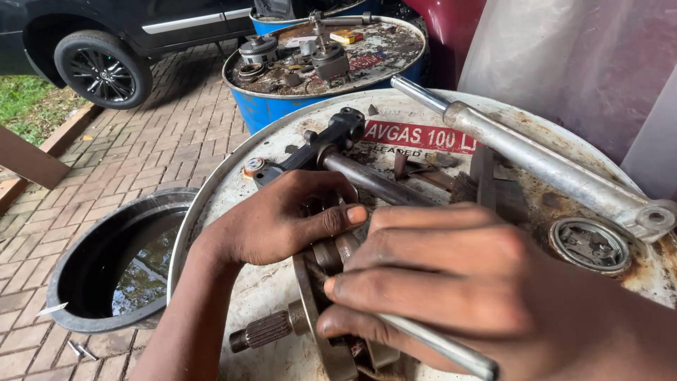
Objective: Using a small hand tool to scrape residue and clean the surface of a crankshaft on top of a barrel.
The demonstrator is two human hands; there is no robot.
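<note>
Right hand (pixel 451 282) nearest, curled around a thin steel rod (pixel 437 343) over a greasy crank assembly (pixel 324 282) on a white drum top (pixel 268 282).

Its fingers are pressed together, gripping the rod, which runs off to the near right. The left hand (pixel 282 215) lies on the assembly from the left, thumb and fingers pinching its upper part; a splined shaft end (pixel 259 331) sticks out near left. A long silver shock absorber (pixel 536 159) lies far right, a blue drum (pixel 317 63) beyond, and a black tub (pixel 106 261) of water on the paving left.

Bare left hand (pixel 282 219) & right hand (pixel 451 282), no sleeves, short nails
</note>
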